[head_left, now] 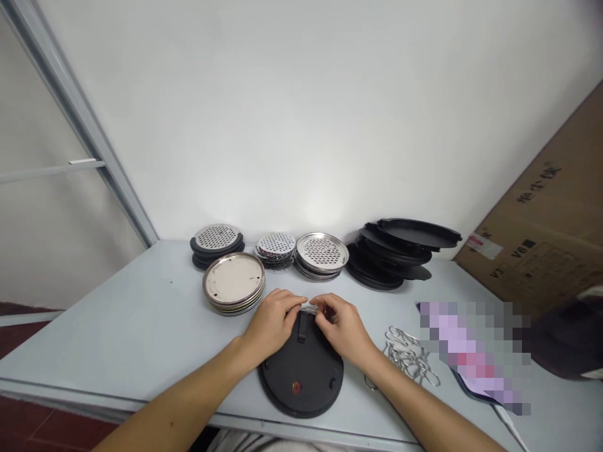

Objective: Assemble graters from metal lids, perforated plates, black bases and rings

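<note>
A round black plastic disc [301,376] lies at the table's front edge, a small clip-like tab near its far rim. At that rim, a bent metal wire piece [309,309] is pinched between the fingertips of both hands. My left hand [276,317] closes on its left end, while my right hand [342,323] grips the right end with thumb and finger. The fingers partly cover the wire, so its full shape is hidden. Several similar wire loops [409,355] lie in a loose pile to the right of my right forearm.
Behind the hands stand a stack of cream metal lids [234,279], perforated black-edged discs [217,238], small perforated plates [276,245], silver perforated trays [323,252] and black discs [414,235]. At right are a cardboard box [532,220] and a blurred, pixelated purple object [466,351] with a white cable.
</note>
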The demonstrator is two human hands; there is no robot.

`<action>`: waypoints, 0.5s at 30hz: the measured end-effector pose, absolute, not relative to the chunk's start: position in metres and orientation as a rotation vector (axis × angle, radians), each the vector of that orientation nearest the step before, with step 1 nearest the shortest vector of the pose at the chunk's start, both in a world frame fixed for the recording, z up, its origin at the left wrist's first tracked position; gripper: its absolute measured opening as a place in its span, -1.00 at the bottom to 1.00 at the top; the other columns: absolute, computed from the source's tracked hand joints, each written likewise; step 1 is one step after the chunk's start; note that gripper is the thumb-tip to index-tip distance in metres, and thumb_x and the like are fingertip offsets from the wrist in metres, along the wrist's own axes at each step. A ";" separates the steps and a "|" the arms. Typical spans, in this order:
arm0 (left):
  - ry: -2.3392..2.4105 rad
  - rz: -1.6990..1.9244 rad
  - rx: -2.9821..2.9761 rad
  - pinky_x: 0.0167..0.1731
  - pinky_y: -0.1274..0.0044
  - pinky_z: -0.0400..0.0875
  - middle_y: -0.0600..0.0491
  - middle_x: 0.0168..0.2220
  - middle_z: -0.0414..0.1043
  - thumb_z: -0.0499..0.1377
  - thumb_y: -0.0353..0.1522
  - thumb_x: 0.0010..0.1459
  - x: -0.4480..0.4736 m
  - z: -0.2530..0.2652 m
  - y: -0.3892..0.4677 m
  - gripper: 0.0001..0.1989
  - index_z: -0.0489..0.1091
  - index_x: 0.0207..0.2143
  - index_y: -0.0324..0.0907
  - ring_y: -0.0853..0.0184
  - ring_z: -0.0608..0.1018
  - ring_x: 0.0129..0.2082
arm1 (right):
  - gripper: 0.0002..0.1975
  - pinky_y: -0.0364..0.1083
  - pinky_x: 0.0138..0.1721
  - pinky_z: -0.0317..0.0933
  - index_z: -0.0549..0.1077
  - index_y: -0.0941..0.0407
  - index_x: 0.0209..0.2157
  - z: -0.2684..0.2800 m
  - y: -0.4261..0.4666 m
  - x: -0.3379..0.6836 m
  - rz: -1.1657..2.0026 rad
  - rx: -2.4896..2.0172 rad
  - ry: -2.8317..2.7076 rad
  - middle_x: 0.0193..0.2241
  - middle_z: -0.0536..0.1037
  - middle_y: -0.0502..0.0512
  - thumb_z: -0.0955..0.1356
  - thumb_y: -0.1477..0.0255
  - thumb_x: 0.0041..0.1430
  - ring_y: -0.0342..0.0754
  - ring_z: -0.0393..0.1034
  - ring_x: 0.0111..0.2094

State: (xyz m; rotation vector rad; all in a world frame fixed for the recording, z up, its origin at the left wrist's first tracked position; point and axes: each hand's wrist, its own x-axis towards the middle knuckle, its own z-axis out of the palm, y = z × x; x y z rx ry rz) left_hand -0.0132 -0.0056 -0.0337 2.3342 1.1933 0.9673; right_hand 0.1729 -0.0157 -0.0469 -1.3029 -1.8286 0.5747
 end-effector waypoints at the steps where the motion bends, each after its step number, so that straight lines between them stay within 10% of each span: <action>1: 1.209 0.971 2.309 -0.10 0.44 0.33 0.04 -0.20 0.52 0.04 -0.46 0.25 -0.014 -0.033 -0.004 -0.71 0.49 -0.09 -0.10 0.29 0.48 -0.17 | -0.76 -0.09 -0.31 0.23 0.49 0.13 -0.23 -0.046 -0.013 0.175 0.633 -1.309 -1.793 -0.42 0.51 0.04 0.28 0.56 0.05 -0.08 0.35 -0.43; 15: 1.121 0.861 2.222 -0.12 0.47 0.31 0.03 -0.23 0.54 0.20 -0.23 0.15 -0.008 -0.025 -0.005 -0.78 0.54 -0.18 -0.08 0.26 0.51 -0.19 | -0.79 -0.05 -0.26 0.32 0.56 0.15 -0.34 -0.034 -0.010 0.176 1.108 -1.037 -1.419 -0.40 0.60 0.10 0.48 0.33 -0.02 -0.04 0.46 -0.36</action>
